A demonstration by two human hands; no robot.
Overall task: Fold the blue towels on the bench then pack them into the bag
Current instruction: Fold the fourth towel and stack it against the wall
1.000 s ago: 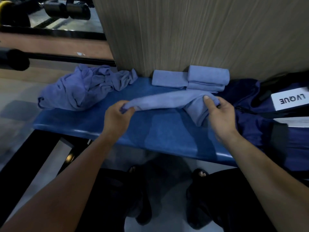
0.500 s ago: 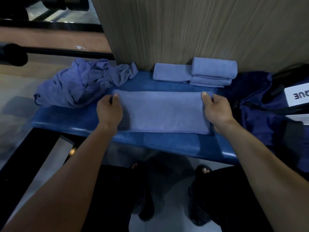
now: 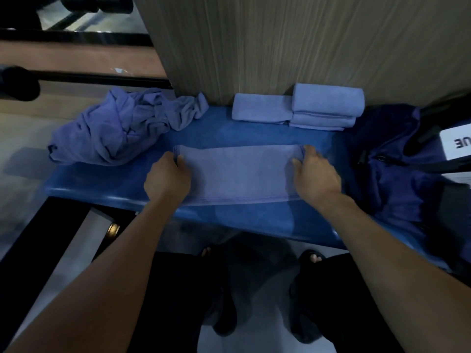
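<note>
The near hem of the half-folded towel (image 3: 239, 177) lies close to the front edge of the blue bench (image 3: 107, 184), so a pull toward the body could, by this reading, drag the cloth over the lip and undo the fold. The towel is spread flat in the middle of the bench as a wide, pale blue rectangle with a stitched hem along its near side and a smooth, slightly matte face; it looks soft and thin, and would likely slump if lifted by one end only. Its left end is pinched by the left hand (image 3: 167, 178), the fingers curled over the far corner; its right end is gripped likewise by the right hand (image 3: 316, 175), thumb on top of the cloth. If the two corners are not carried over together, the layers may be skewed and the edges left uneven. Further back, a crumpled heap of unfolded towels (image 3: 114, 126) lies at the left end of the bench, partly overhanging it, and could slide off if nudged. Against the wood-grain panel (image 3: 280, 42) at the back, a single folded towel (image 3: 261, 108) is set just beside a stack of folded towels (image 3: 327, 108). At the right, the dark navy bag (image 3: 397, 174) rests on the bench, touching none of the folded pieces; whether its mouth is open cannot be told.
</note>
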